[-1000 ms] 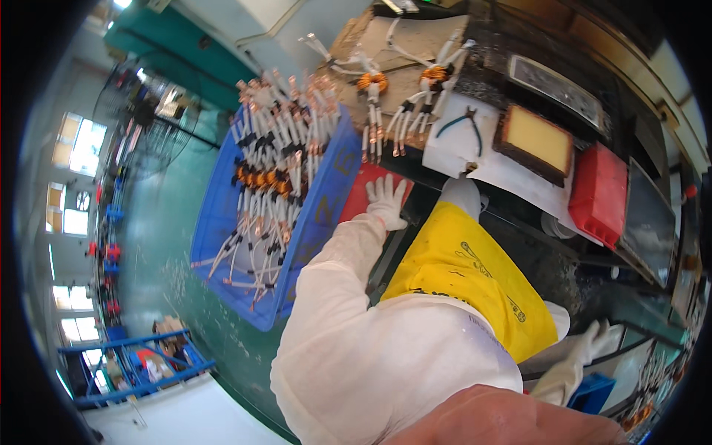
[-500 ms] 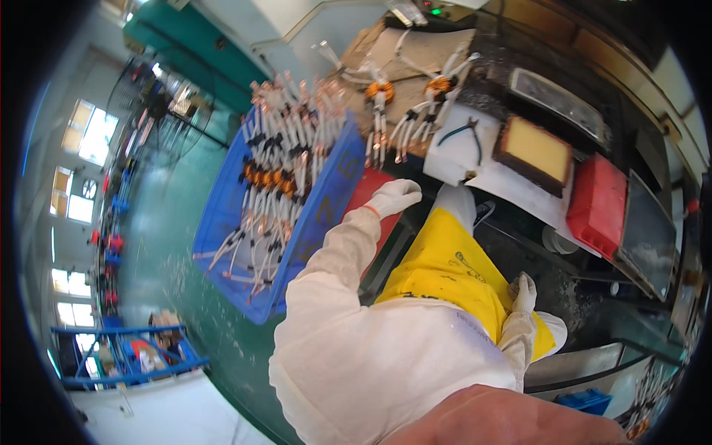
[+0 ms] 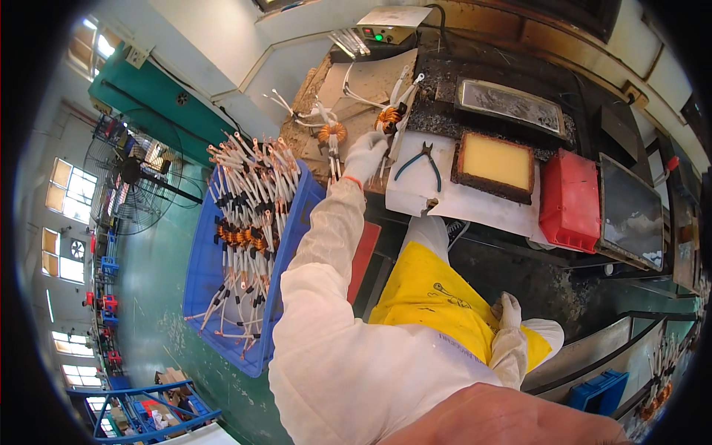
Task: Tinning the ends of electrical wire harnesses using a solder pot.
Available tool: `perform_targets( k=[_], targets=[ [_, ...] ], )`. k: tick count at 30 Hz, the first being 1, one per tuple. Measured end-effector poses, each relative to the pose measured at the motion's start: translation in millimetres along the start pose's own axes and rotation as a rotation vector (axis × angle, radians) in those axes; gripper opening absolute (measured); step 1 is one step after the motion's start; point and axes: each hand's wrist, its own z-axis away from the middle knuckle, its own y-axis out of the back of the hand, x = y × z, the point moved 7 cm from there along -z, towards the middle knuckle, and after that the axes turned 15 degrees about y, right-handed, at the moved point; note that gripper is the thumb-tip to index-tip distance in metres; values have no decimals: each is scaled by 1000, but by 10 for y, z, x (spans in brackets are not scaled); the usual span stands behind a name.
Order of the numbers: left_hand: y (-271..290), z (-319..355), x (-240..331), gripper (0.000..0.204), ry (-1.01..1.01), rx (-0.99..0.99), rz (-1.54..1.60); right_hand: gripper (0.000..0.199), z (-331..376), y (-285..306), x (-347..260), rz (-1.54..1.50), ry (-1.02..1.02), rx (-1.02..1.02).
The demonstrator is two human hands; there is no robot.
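Along the bench's (image 3: 415, 215) near edge, where a white sheet (image 3: 445, 194) hangs slightly over the lip, my left hand (image 3: 366, 157) reaches forward from its white sleeve. Open room is thin around it: a blue crate (image 3: 204, 282) packed with white-leaded coils presses against the bench's left side, just beside my forearm, and the green floor (image 3: 159, 297) spreads wide beyond the crate. To the right of my hand the sheet gives a bare patch before a pair of pliers (image 3: 420, 159) with blue handles, then a dark-framed tray with a yellow pad (image 3: 495, 165), then a red bin (image 3: 569, 200) near the bench's front edge.

My gloved left grip lies spread, fingers loosely apart, resting against the long white leads of a copper-wound coil (image 3: 387, 116) that sits just past my fingertips; I cannot tell whether the fingers close on any lead. A second coil (image 3: 332, 133) lies just to the left of the hand, its leads trailing toward the bench edge.

My right hand (image 3: 509, 311), also gloved, sits low by my yellow apron (image 3: 430, 297), well apart from the bench top, fingers curled lightly together and holding nothing that I can see.
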Motion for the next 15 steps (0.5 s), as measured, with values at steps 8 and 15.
perform_targets(
  k=[8, 15],
  targets=[
    [-48, -616, -4, 60, 326, -72, -531, 28, -48, 26, 106, 51, -18, -2],
    [-309, -956, -446, 64, 610, -13, -559, 26, 20, 16, 61, 78, -77, 55]
  ],
)
